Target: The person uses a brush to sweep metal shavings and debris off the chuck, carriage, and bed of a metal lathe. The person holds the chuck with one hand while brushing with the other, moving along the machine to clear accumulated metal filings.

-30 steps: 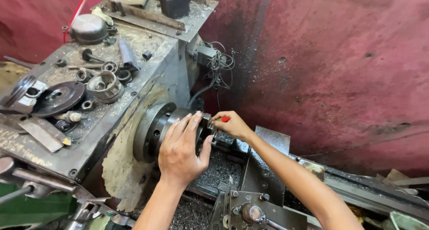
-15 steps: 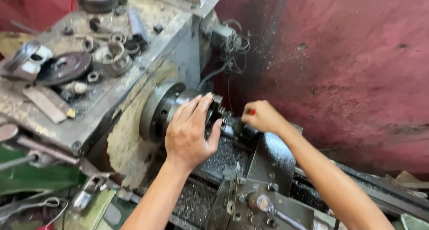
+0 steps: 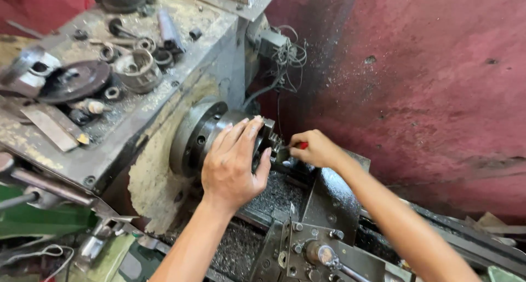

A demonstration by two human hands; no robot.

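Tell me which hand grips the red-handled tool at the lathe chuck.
The right hand pinches the red-handled tool; the left hand lies flat on the chuck, holding no tool.

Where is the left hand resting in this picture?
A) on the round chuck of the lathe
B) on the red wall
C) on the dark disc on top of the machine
A: the left hand lies spread over the chuck, fingers on its face.
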